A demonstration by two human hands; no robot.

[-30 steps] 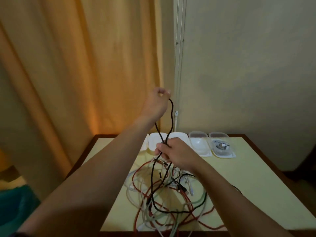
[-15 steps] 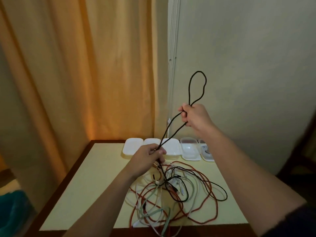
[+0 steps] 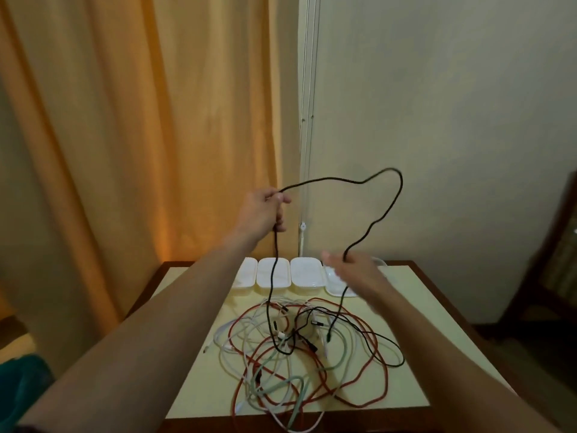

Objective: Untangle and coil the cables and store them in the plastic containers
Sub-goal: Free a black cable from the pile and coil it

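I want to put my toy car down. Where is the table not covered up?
Bare table lies left of the cable pile, and a strip along the right edge. The middle is crowded with cables, and the containers fill the back.

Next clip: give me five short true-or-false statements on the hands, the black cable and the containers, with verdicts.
1. The left hand grips the thin black cable. True.
2. The black cable arches between both hands. True.
3. The right hand holds a red cable. False: the black cable passes through it; its grip is blurred.
4. The white plastic containers sit at the pale yellow table's near edge. False: far edge.
5. The tangled pile of red, white and green cables lies on the table. True.
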